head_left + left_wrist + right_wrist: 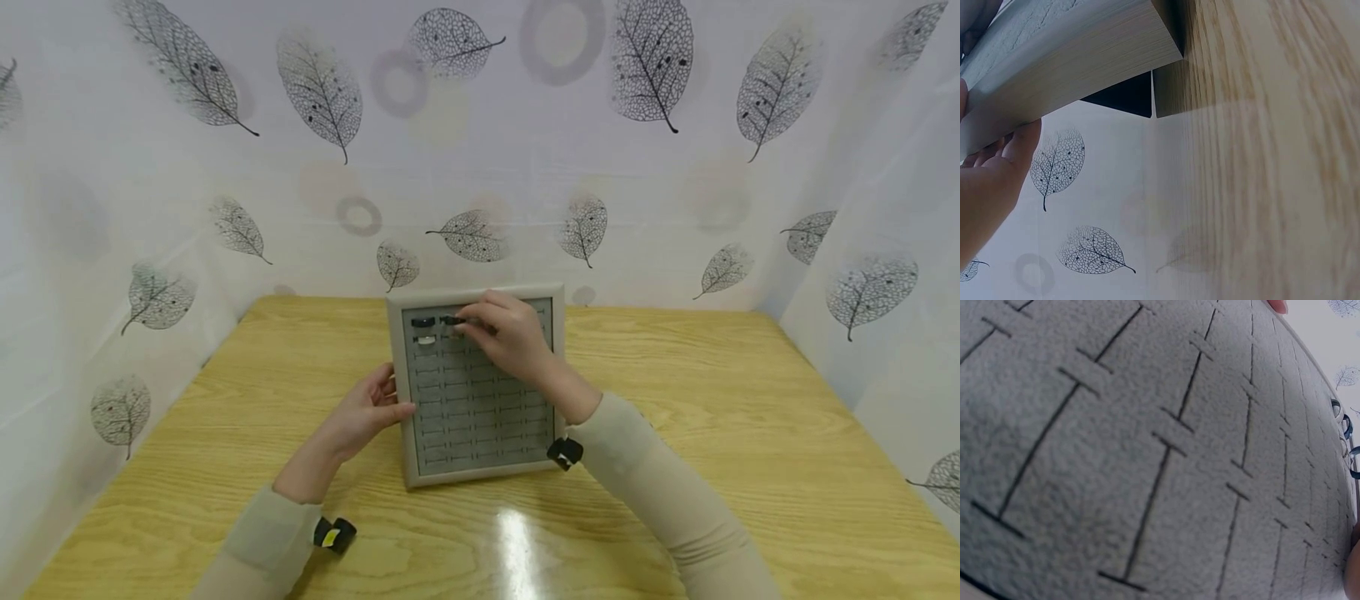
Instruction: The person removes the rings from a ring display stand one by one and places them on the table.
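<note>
A framed ring display board [480, 417] leans upright on the table, its grey padded face cut with rows of slots. My left hand [367, 414] grips its left edge, thumb at the front and fingers behind; in the left wrist view, that hand [997, 175] is partly cut off. With thumb and forefinger, my right hand [510, 333] pinches a dark ring [452, 320] at a top-row slot. To its left sit a black ring [423, 322] and, below that, a pale ring [426, 340]. Several rings [1347, 427] show edge-on in the right wrist view. Fingers partly hide the pinched ring.
The board stands on a wooden table [675, 400]. A black support [1125, 97] juts out behind it. Leaf-printed white cloth [480, 167] hangs at the back and both sides. Each sleeve carries a black wrist device, one near the board's lower right corner [566, 452].
</note>
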Available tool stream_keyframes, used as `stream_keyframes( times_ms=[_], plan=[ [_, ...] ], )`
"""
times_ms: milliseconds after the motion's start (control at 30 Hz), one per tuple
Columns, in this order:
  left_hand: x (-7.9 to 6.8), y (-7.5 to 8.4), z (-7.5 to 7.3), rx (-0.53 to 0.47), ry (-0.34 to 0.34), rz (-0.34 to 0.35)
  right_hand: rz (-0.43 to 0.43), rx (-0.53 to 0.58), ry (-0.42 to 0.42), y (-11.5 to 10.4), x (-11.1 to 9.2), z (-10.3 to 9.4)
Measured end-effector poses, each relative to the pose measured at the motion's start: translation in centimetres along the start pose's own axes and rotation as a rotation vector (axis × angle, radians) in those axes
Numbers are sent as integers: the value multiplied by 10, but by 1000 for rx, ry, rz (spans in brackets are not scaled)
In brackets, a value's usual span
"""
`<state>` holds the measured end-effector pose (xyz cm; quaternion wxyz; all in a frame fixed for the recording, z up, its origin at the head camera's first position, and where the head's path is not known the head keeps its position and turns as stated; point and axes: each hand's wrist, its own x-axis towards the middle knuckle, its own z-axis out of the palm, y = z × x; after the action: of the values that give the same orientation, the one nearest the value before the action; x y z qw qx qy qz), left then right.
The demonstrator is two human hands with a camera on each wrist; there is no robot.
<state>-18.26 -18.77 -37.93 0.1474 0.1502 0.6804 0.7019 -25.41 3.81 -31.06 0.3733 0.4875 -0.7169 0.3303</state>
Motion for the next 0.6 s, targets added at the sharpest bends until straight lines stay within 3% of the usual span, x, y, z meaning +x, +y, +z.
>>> stream_keyframes(
  times_ms=[267, 600],
  plan=[
    [0, 1, 0, 0, 6, -4, 28, 139, 52, 1, 1, -2],
    [-1, 0, 0, -2, 10, -10, -12, 75, 44, -1, -9, -14]
  ],
)
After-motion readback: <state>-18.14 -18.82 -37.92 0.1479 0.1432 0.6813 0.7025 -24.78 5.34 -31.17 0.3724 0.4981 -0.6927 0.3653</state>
